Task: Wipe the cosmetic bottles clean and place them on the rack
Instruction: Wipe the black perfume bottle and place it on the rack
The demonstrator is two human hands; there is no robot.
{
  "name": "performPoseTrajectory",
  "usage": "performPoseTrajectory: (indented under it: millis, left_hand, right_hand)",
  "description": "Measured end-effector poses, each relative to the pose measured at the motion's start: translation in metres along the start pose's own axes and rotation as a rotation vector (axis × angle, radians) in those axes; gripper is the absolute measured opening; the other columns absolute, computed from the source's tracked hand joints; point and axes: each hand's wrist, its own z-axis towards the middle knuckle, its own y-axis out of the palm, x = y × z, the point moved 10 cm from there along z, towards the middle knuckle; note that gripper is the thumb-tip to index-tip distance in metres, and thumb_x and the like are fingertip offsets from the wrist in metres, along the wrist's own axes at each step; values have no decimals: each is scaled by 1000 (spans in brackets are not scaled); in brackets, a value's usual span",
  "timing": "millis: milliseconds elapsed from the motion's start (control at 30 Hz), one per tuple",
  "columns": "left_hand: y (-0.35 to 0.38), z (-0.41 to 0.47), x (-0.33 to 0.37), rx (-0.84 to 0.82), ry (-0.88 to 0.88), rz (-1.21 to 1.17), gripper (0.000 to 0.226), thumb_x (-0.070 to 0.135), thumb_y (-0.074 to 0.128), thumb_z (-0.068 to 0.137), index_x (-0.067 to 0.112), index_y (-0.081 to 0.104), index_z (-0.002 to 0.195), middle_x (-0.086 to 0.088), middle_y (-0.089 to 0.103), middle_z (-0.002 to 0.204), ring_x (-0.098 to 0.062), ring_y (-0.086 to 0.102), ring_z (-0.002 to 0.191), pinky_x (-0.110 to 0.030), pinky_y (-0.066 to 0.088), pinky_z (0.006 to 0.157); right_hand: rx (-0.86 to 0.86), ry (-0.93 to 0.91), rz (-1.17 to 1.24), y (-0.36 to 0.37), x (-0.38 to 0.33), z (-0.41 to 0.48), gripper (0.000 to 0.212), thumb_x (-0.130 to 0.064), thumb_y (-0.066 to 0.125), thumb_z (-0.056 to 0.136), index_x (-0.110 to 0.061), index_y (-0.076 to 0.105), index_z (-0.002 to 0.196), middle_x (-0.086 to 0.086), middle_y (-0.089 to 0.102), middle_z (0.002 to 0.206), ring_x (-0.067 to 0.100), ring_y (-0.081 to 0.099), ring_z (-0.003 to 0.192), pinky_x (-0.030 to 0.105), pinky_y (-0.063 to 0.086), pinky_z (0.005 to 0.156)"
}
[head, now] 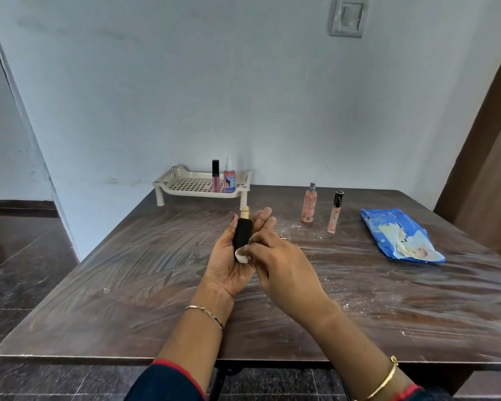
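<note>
Head view gives me the black bottle (241, 234) over the middle of the table (99, 285), its long axis running 6 to 12 o'clock with the gold cap aimed at 12 and the rack (185, 183) beyond at 11. I see the left hand (226, 267) gripping it between thumb and fingers, while the right hand (281, 267) pinches a white wipe (241, 255) against its lower end.

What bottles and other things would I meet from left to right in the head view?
pink tube on the rack → pink bottle with white cap → black bottle in the left hand → pink spray bottle → peach tube → blue wipes pack
</note>
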Motion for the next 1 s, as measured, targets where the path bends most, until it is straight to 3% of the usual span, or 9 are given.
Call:
performPoseTrajectory:
  millis: [133,267,300,400,500,700,867,1000]
  left_hand:
    - [-1,-3,1,34,30,51,51,31,45,98,-6,47,133,-17,54,136,-26,49,130,-35,38,108]
    - [8,-6,1,9,46,20,31,24,52,91,0,67,104,-16,68,103,-22,69,94,-32,58,81]
    - [8,-6,1,0,43,2,30,24,54,90,1,64,107,-15,66,105,-22,67,97,-32,56,85]
    - [5,-4,0,-7,34,8,50,27,56,93,0,47,134,-16,50,138,-25,49,128,-37,36,109]
    - [7,-3,-3,-30,-1,-10,52,30,47,96,-2,44,137,-15,48,142,-26,46,132,-38,31,112]
    - [1,-1,8,56,78,-10,45,33,41,98,-1,54,124,-14,66,119,-24,62,114,-40,46,99]
    - [-10,-1,12,153,99,-68,20,18,53,94,3,63,102,-11,73,86,-21,72,79,-33,56,80]
    - [-18,1,26,246,159,17,11,13,58,90,6,67,88,-6,71,76,-12,69,68,-22,56,72]
  right_hand:
    - [50,68,-12,-8,7,3,18,-9,65,83,-13,70,99,3,61,102,23,63,74,38,54,56]
    - [179,209,-34,-25,25,18,15,-8,62,85,-10,69,99,2,59,96,20,61,76,34,54,60]
    - [181,209,-38,-25,25,20,15,-7,62,85,-10,68,99,2,58,94,20,60,75,34,54,60]
    - [90,107,-67,-11,12,17,17,-5,65,83,-11,67,100,7,59,101,24,60,72,37,53,58]
    - [-7,-5,-103,2,2,4,21,-5,63,84,-15,64,103,7,58,102,26,57,66,39,50,50]
    - [-137,-167,-80,12,-4,-13,18,-5,65,83,-17,67,96,-1,57,96,21,56,68,35,49,51]
    - [29,33,205,-1,32,-6,19,-2,66,81,-15,70,93,-7,61,95,10,60,82,31,53,67]
    - [-14,111,281,11,46,9,18,-6,66,83,-21,70,93,-8,61,90,9,62,82,30,54,70]
